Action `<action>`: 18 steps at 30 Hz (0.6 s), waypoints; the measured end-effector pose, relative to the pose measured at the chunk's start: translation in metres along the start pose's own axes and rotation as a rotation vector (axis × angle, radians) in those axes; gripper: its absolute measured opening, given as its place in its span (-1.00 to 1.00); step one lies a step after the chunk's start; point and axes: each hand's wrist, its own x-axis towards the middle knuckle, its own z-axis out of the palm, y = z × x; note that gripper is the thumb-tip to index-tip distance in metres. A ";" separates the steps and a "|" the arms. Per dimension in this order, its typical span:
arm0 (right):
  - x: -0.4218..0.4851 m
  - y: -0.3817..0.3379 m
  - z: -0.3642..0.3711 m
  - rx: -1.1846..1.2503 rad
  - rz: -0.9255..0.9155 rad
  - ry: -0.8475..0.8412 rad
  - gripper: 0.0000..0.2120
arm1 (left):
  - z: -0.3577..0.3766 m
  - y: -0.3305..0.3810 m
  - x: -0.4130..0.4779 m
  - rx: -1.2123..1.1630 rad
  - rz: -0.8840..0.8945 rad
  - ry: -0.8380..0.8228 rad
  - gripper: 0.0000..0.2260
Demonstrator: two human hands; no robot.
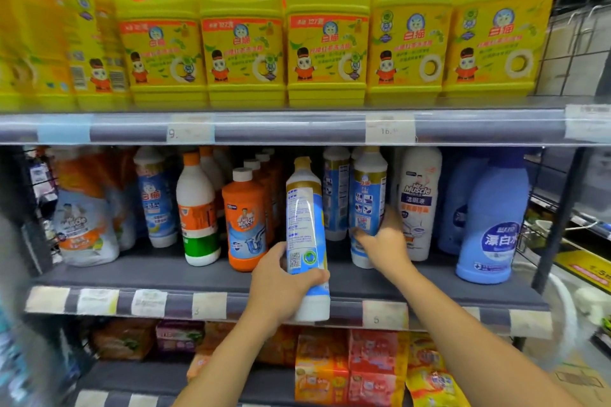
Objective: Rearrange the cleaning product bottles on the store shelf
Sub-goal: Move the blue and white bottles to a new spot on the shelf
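Left hand (281,284) wrapped around a blue-white bottle (305,235), upright, off the shelf (198,274). Right hand (383,241) gripping a shelved bottle (367,205), orange bottle (244,221) just left.

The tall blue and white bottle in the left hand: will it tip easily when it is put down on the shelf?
Probably yes. The bottle is tall and narrow with a small base, so a nudge could topple it. Its rigid-looking plastic should keep its shape in the left hand. The glossy label may be a little slippery. The right hand grips a similar bottle on the shelf.
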 end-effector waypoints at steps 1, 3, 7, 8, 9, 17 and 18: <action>0.000 0.001 0.000 0.010 -0.004 -0.007 -0.50 | 0.000 -0.001 0.002 0.003 -0.005 -0.001 -0.62; 0.000 0.001 0.000 0.023 -0.006 -0.008 -0.51 | 0.001 -0.002 0.005 0.008 -0.007 -0.002 -0.63; 0.002 0.002 0.003 0.008 -0.023 0.031 -0.50 | 0.003 -0.004 0.010 0.001 -0.011 -0.019 -0.63; 0.003 0.002 0.004 0.004 -0.019 0.036 -0.49 | 0.004 -0.004 0.011 -0.002 -0.011 -0.024 -0.63; 0.004 0.002 0.004 0.000 -0.014 0.036 -0.48 | 0.004 -0.005 0.012 -0.004 -0.009 -0.027 -0.63; 0.002 -0.004 -0.001 -0.051 0.088 -0.019 -0.49 | 0.013 -0.001 0.036 -0.029 -0.024 -0.071 -0.63; -0.002 -0.004 -0.005 -0.125 0.120 -0.061 -0.49 | 0.015 0.000 0.042 -0.053 -0.036 -0.077 -0.62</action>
